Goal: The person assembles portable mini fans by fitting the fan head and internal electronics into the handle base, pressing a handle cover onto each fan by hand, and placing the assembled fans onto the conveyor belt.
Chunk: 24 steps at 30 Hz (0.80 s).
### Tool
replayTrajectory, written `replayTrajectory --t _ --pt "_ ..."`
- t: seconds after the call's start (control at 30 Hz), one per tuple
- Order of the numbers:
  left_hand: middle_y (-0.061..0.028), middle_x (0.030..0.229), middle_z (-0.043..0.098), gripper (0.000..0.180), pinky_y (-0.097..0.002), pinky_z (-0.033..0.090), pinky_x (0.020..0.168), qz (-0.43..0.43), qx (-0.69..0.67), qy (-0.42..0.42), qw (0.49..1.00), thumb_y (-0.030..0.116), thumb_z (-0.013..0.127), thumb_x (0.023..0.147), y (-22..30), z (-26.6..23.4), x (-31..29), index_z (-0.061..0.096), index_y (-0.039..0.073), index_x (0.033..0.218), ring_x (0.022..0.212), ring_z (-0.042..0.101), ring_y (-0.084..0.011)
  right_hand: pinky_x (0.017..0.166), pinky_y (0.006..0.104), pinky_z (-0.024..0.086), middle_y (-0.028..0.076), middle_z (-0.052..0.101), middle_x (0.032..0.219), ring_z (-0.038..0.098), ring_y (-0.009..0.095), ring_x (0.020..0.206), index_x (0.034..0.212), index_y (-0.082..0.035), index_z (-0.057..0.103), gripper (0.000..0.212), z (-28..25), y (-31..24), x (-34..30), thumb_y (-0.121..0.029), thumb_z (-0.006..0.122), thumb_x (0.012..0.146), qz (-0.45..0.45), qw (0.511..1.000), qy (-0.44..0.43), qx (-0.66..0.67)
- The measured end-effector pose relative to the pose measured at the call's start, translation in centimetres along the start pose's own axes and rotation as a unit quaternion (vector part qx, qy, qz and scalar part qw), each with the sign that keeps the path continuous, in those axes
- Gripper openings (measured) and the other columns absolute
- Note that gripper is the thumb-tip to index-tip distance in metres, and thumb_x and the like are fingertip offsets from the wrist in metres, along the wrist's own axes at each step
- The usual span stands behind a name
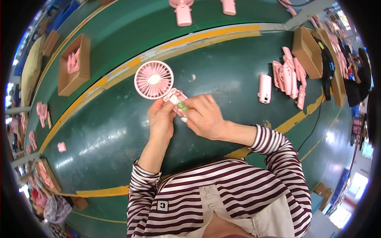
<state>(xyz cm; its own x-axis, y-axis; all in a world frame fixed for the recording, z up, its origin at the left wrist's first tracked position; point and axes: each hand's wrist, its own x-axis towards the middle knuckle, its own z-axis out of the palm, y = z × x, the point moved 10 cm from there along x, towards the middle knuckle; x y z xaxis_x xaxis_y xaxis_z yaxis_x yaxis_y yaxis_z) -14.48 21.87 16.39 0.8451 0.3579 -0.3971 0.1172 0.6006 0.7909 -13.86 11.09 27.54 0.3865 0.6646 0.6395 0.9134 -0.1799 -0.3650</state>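
Note:
A pink handheld fan [154, 79] with a round grille lies tilted at the middle of the bench, its handle pointing down to the right. The handle is uncovered, and its inside shows a white piece [174, 98] and a small green part [182, 106], perhaps a circuit board. My left hand [161, 123] is closed round the left side of the handle, thumb near the white piece. From the right, my right hand [208, 118] pinches at the green part, fingers bent over the handle. My fingers hide the handle's lower portion.
On the green bench [222, 63], a pink handle shell [264, 89] and a heap of pink shells [289, 75] lie to the right, beside a cardboard box [307, 53]. Beyond a yellow-taped edge [190, 39] are more fans [183, 15] and a box of pink parts [74, 65].

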Motion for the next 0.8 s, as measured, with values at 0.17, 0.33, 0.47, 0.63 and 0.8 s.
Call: replayTrajectory --t 0.17,0.33,0.47,0.63,0.8 --pt "-0.0201 0.107 0.056 0.032 -0.0372 0.046 0.084 0.016 0.001 -0.017 1.0 0.005 0.051 0.081 0.0 1.0 -0.6 0.048 -0.009 0.11 0.096 0.057 -0.0258 0.066 0.0354 0.037 0.009 0.052 0.085 0.05 0.026 0.073 0.072 -0.002 0.051 0.016 -2.4 2.2 -1.1 -0.004 0.059 0.057 0.087 0.992 0.08 -0.036" --pt "-0.0167 0.1 0.06 0.023 -0.0346 0.05 0.076 -0.025 -0.01 -0.041 0.999 0.002 0.054 0.08 -1.6 1.5 -1.4 0.054 -0.006 0.102 0.088 0.06 -0.0223 0.064 0.0352 0.041 0.008 0.053 0.08 0.052 0.025 0.072 0.07 -0.004 0.051 0.01 -3.0 5.0 -3.2 -0.005 0.058 0.062 0.203 0.979 -0.006 0.02" --pt "-0.0171 0.098 0.06 0.024 -0.0367 0.05 0.077 -0.097 0.006 -0.057 0.994 0.001 0.053 0.08 -3.0 1.9 -1.9 0.054 -0.006 0.103 0.087 0.06 -0.027 0.065 0.0345 0.046 0.006 0.055 0.08 0.055 0.024 0.075 0.085 -0.007 0.057 0.019 -8.0 7.7 -5.1 -0.008 0.057 0.066 0.07 0.986 -0.112 -0.103" --pt "-0.0169 0.101 0.059 0.029 -0.0349 0.048 0.08 -0.136 0.028 -0.049 0.989 0.002 0.05 0.079 -3.5 1.3 -1.8 0.052 -0.008 0.107 0.09 0.059 -0.0247 0.098 0.043 0.027 0.009 0.042 0.127 0.037 0.027 0.12 0.115 -0.008 0.05 0.043 -12.3 13.6 -9.5 -0.014 0.051 0.073 0.03 0.887 -0.343 -0.309" --pt "-0.0184 0.101 0.059 0.031 -0.0366 0.049 0.081 -0.142 0.016 -0.059 0.988 0.006 0.051 0.081 -3.2 1.6 -2.4 0.05 -0.007 0.109 0.091 0.06 -0.0272 0.081 0.0361 0.038 0.008 0.052 0.102 0.049 0.025 0.095 0.106 -0.005 0.053 0.049 -10.1 12.7 -6.7 -0.013 0.066 0.059 0.053 0.913 -0.311 -0.259"
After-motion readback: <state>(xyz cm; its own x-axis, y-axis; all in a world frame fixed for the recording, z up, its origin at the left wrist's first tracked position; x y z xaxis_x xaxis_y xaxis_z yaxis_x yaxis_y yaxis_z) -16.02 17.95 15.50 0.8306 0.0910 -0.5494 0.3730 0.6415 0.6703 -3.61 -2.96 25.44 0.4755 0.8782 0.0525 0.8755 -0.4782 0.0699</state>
